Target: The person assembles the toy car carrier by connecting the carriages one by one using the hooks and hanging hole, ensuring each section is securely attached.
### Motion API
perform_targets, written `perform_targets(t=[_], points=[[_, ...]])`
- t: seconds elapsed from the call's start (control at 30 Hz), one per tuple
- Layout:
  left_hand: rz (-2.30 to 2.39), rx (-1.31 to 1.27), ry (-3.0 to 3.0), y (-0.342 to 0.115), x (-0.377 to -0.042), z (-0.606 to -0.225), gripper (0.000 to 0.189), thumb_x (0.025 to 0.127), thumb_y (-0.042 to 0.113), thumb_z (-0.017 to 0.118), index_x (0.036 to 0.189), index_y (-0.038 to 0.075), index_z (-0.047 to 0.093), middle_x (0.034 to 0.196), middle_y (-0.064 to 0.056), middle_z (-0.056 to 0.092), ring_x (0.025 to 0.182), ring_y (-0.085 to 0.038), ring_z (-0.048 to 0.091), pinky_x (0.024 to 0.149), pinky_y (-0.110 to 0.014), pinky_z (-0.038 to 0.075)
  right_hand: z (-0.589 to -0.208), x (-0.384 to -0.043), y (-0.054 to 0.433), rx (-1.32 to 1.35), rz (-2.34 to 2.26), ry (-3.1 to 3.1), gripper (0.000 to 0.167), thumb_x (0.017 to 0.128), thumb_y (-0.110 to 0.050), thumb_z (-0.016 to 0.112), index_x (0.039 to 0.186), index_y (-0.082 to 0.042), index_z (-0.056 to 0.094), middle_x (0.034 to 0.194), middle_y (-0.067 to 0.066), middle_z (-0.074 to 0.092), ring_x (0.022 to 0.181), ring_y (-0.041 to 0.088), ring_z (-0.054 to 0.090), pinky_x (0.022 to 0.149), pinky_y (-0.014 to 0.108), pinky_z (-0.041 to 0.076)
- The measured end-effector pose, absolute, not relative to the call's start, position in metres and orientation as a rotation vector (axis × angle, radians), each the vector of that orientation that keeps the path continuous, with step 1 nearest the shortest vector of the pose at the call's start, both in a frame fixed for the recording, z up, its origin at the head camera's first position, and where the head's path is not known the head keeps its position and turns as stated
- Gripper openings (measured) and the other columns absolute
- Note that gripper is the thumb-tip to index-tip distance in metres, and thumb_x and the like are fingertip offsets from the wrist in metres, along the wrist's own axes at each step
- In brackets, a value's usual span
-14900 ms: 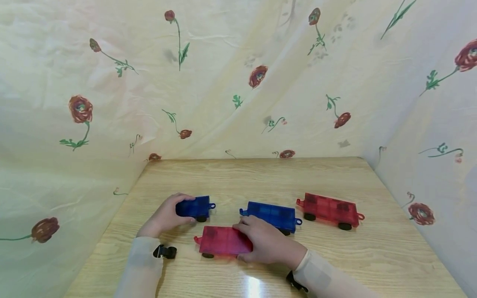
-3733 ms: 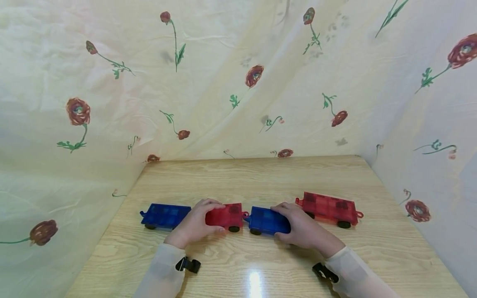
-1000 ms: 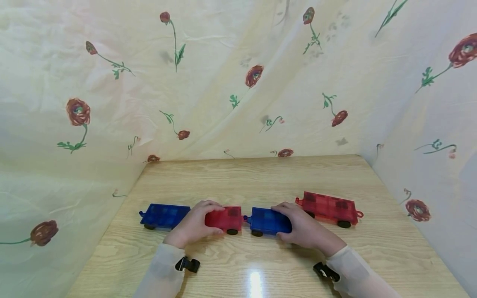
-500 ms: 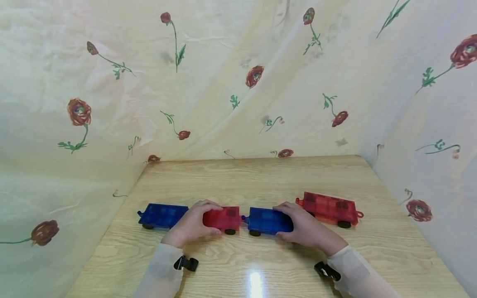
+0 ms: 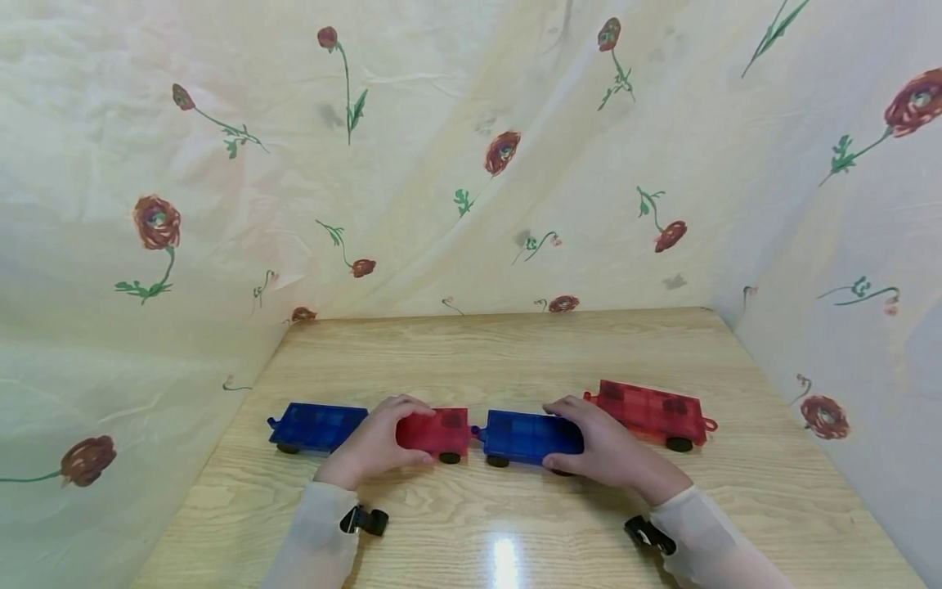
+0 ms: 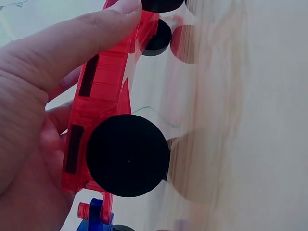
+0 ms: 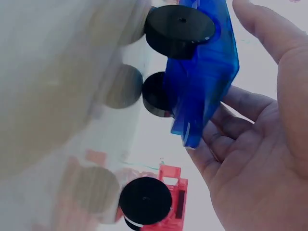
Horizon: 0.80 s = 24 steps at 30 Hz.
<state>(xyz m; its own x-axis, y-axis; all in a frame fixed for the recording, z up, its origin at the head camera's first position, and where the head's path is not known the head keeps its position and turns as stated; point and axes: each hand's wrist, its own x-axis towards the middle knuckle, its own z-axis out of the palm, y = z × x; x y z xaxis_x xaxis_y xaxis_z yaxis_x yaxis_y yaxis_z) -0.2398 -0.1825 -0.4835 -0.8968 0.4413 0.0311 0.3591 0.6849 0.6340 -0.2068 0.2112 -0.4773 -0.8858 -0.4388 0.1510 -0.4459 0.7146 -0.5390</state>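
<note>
Four wagons, two blue and two red, stand on the surface [image 5: 471,360]; from left: left blue wagon [image 5: 316,427], inner red wagon [image 5: 441,433], right blue wagon [image 5: 521,436], outer red wagon [image 5: 651,411]. The left hand [image 5: 374,443] clamps the inner red wagon. The right hand [image 5: 609,450] straddles the right blue wagon; cannot tell whether it grips. Hands partly hide all four; the left wrist view cuts off the left blue wagon.

Two blue wagons [image 5: 320,426] [image 5: 524,434] and two red wagons [image 5: 437,432] [image 5: 651,411] stand on the wood-grain table [image 5: 471,356]
</note>
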Motion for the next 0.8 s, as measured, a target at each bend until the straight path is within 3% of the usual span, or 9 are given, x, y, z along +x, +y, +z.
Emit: perform_targets(t=[0.2,0.43,0.57,0.8], points=[[0.983,0.685,2.778,-0.186,-0.240,-0.482,0.065,0.079,0.039,0.094,0.137,0.032,0.065,0.140,0.011,0.055,0.130,-0.022,0.053,0.103,-0.046,0.053,-0.469,-0.203,0.222,0.648,0.936,-2.880,0.073,0.089,-0.046,0.084,0.150,-0.015,0.057,0.143,0.000,0.058,0.134,0.031,0.055,0.106,0.058,0.049],[0.962,0.680,2.790,-0.189,-0.240,-0.481,0.066,0.078,0.041,0.094,0.137,0.032,0.064,0.139,0.011,0.055,0.126,-0.022,0.053,0.098,-0.046,0.056,-0.459,-0.201,0.244,0.552,0.917,-2.848,0.068,0.092,-0.044,0.082,0.149,-0.015,0.058,0.142,0.007,0.060,0.131,0.035,0.057,0.103,0.061,0.050],[0.978,0.656,2.788,-0.191,-0.240,-0.481,0.064,0.079,0.044,0.093,0.136,0.034,0.065,0.139,0.012,0.054,0.128,-0.022,0.053,0.102,-0.048,0.054,-0.457,-0.203,0.258,0.500,0.897,-2.826,0.065,0.093,-0.035,0.083,0.148,-0.012,0.058,0.141,0.011,0.061,0.132,0.038,0.056,0.104,0.063,0.049],[1.006,0.640,2.788,-0.196,-0.242,-0.482,0.061,0.079,0.043,0.094,0.133,0.034,0.066,0.134,0.016,0.055,0.126,-0.020,0.055,0.104,-0.046,0.052,-0.455,-0.203,0.280,0.411,0.897,-2.820,0.061,0.095,-0.034,0.081,0.147,-0.010,0.059,0.138,0.014,0.062,0.123,0.040,0.060,0.097,0.064,0.052]])
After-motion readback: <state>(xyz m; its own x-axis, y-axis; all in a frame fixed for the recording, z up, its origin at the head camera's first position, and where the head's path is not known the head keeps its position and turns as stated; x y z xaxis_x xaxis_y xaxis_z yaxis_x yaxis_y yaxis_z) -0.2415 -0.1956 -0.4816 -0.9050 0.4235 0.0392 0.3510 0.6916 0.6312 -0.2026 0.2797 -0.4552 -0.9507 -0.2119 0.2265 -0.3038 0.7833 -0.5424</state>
